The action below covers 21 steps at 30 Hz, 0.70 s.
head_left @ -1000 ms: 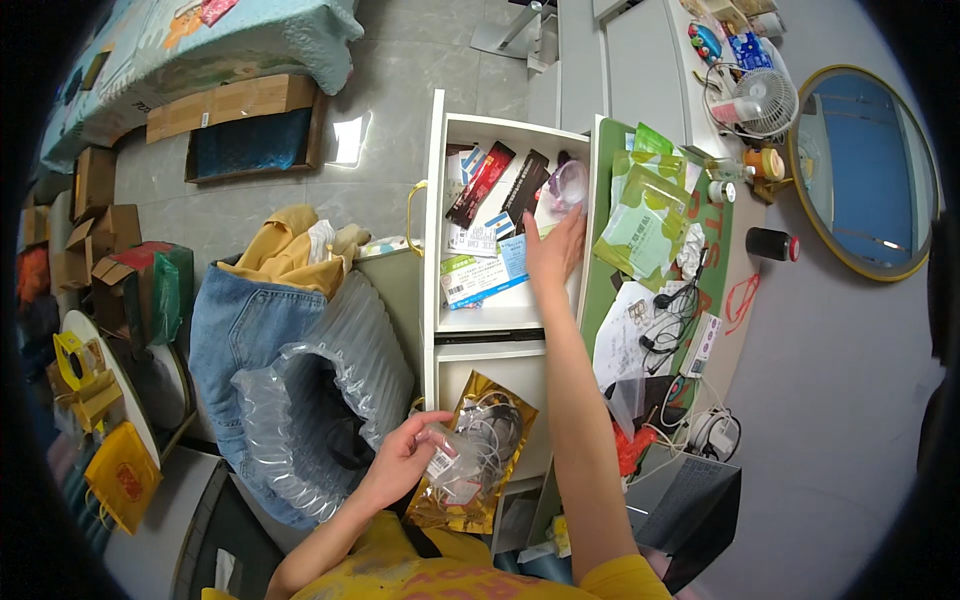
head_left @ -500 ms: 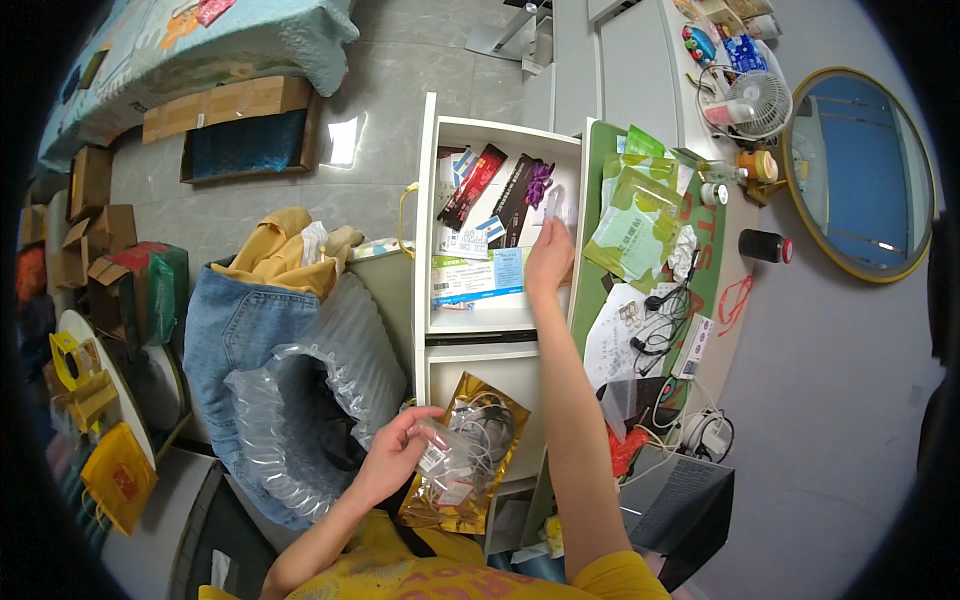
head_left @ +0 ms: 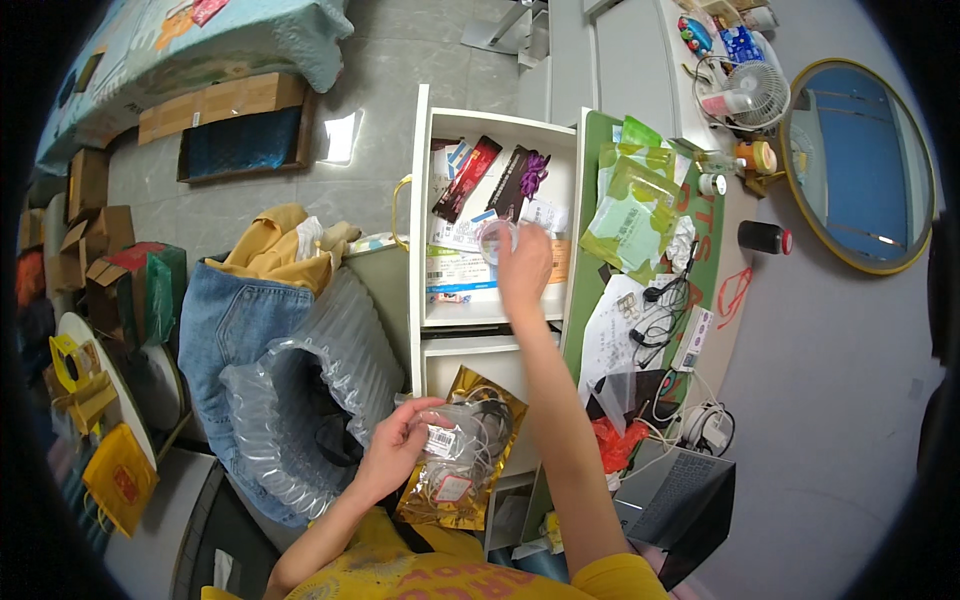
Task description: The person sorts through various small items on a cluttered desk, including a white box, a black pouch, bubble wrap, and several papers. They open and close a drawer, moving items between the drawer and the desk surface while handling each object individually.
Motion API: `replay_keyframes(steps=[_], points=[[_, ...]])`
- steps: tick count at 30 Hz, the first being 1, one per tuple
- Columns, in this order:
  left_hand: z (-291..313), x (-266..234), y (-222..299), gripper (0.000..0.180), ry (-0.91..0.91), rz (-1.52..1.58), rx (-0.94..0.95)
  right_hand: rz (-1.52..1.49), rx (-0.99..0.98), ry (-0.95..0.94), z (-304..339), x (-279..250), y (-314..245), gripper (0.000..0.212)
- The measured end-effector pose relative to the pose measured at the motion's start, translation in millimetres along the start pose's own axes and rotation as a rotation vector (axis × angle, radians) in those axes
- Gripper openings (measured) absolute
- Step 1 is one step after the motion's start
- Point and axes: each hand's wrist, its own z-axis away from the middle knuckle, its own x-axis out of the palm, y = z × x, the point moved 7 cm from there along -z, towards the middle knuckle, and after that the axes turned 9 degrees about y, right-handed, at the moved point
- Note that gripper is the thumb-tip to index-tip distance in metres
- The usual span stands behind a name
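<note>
In the open upper white drawer (head_left: 421, 220), my right hand (head_left: 527, 268) pinches a clear, ring-shaped thing (head_left: 488, 242) above papers and cards. Beneath and beyond it lie a red and black packet (head_left: 468, 180), a black strip-like packet (head_left: 512, 185) and a purple ribbon bow (head_left: 535, 174). My left hand (head_left: 392, 448) has its fingers closed on a clear plastic bag (head_left: 447, 443) with a barcode label. That bag lies over a gold pouch (head_left: 418, 506) and coiled pale cables (head_left: 492, 422), at the lower drawer (head_left: 440, 360).
Right of the drawers, a green mat (head_left: 572, 345) carries green packets (head_left: 635, 225), black earphones (head_left: 655, 335) and a laptop (head_left: 675, 505). Jeans (head_left: 225, 330) and an inflated clear air-cushion wrap (head_left: 350, 320) sit to the left. A fan (head_left: 755, 95) stands at the far right.
My right hand has moved left and nearer within the upper drawer, carrying the clear ring-shaped thing. My left hand stays at the clear bag, which has shifted slightly.
</note>
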Motion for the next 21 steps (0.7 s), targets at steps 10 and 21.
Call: replay_keyframes(steps=[10,21], points=[[3,-8,-10,0.033,0.017,0.063,0.004,0.471,0.262,-0.143,-35,37,46,0.028],[2,1,-17,0.033,-0.009,-0.071,-0.014,0.205,0.087,0.032,-21,21,24,0.033]])
